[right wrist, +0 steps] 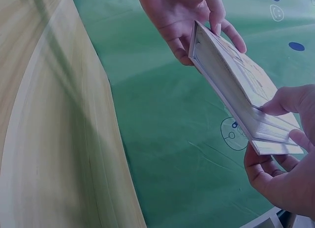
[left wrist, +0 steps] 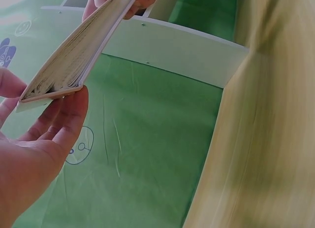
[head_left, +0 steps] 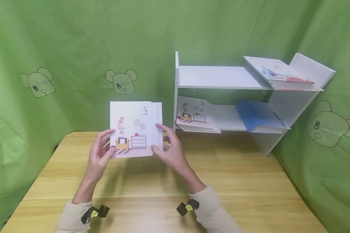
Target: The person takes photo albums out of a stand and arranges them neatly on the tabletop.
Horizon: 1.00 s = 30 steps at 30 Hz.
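Observation:
A white book (head_left: 135, 113) is held up above the table, its front cover printed with a yellow armchair, a chest of drawers and small picture frames. My left hand (head_left: 98, 153) grips its left edge, thumb on the cover and fingers behind. On the opposite edge, my right hand (head_left: 173, 151) pinches the book, where the front cover stops short and a strip of pages shows. From the left wrist view, the book (left wrist: 74, 55) appears edge-on with its spine side in the left hand. In the right wrist view, the book's pages (right wrist: 221, 75) fan slightly beside the right thumb.
A white two-tier shelf (head_left: 217, 77) stands at the back right of the wooden table (head_left: 151, 194). Its lower tier holds a similar book (head_left: 195, 115) and a blue book (head_left: 259, 115); another book (head_left: 283, 71) leans on top. Green curtain (head_left: 84, 42) surrounds the table.

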### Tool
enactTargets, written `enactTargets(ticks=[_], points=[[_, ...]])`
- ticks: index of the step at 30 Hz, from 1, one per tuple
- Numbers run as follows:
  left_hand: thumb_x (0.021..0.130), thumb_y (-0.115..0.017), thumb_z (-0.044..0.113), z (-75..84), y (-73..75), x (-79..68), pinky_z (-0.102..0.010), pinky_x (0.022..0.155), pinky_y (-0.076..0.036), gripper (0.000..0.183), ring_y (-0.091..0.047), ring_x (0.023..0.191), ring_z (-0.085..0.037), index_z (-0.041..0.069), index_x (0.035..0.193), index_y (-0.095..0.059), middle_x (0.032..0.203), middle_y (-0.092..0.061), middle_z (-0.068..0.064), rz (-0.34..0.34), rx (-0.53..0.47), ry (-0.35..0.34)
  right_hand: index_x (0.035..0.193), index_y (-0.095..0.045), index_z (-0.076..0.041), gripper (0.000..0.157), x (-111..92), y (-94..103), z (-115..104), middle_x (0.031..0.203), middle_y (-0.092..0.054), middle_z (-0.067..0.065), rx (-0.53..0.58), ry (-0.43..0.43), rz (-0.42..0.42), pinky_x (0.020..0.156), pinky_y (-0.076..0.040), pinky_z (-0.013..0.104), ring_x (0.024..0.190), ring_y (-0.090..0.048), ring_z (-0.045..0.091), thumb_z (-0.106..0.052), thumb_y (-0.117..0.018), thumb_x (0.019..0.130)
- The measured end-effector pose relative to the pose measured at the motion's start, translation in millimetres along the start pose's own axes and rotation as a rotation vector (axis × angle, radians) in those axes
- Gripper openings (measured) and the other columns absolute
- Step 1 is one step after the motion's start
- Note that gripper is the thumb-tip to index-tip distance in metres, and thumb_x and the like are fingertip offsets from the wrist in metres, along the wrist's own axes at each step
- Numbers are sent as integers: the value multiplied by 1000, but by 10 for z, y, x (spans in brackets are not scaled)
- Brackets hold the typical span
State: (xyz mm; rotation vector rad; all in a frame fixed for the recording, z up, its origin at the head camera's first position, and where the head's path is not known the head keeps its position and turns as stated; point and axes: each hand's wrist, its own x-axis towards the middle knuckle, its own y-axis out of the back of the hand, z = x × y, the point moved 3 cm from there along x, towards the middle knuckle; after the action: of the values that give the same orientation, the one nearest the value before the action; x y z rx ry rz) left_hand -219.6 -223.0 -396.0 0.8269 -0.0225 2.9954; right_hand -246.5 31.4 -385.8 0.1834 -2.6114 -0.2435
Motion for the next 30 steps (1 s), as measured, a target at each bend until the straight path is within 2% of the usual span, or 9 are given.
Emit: enactTargets(ticks=[14,23,30], points=[[94,-46,-17,3,114,6,-29,86,-61,57,-63,117,-23,-1,148,-41,138,-54,-16,39,-4,40,150,-49,-19,75,84,-124,-5,138,-52,6,5,-33,-19,73,-65,35,104,-63,27,3,-77,83],[96,-45,-15,-2,170,6,-29,87,-61,55,-63,118,-23,1,149,-41,142,-51,-17,56,-12,61,150,-50,-17,76,142,-199,11,135,-53,7,19,-21,-32,73,-65,35,103,-63,26,4,-77,82],[97,-44,-13,-21,218,13,-29,88,-60,54,-64,117,-23,3,149,-42,142,-51,-18,79,-9,84,150,-49,-16,75,174,-250,19,136,-53,8,12,-22,-38,71,-64,30,101,-62,27,4,-77,82]])
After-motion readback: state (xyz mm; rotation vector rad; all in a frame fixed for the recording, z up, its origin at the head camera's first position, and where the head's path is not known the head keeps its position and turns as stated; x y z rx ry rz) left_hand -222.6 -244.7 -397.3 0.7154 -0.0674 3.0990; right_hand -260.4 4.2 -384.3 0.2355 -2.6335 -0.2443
